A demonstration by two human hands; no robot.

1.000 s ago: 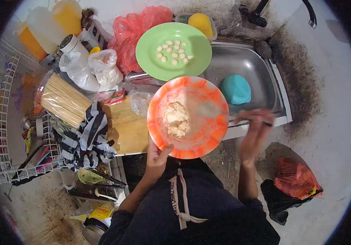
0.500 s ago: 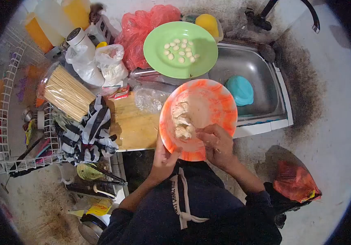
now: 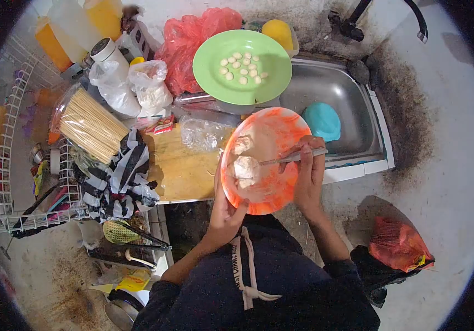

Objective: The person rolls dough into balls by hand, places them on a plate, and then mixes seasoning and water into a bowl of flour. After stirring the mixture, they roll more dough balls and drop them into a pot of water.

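An orange-and-white bowl [image 3: 294, 190] is tilted in front of my body, with pale, sticky dough [image 3: 246, 166] clumped on its left inner side. My left hand [image 3: 225, 212] grips the bowl's lower left rim, thumb over the edge and the other fingers hidden underneath. Over the right side of the bowl, my right hand [image 3: 309, 176] is closed round the handle of a metal spoon [image 3: 286, 158]. The spoon's tip touches the dough, which partly hides it. Just beyond the bowl, a green plate [image 3: 209, 66] carries several small white dough balls [image 3: 243, 80].
Behind the bowl on the right is a steel sink [image 3: 353, 105] holding a turquoise container [image 3: 322, 121]. A wooden board [image 3: 182, 171], bundled skewers [image 3: 93, 124] in plastic and a striped bag [image 3: 121, 187] lie left. A white wire rack [image 3: 5, 165] stands far left.
My right hand has turned and risen a little, so the spoon in it now shows clearly. The dough has been shifted and gathered upward. The bowl has tilted slightly.
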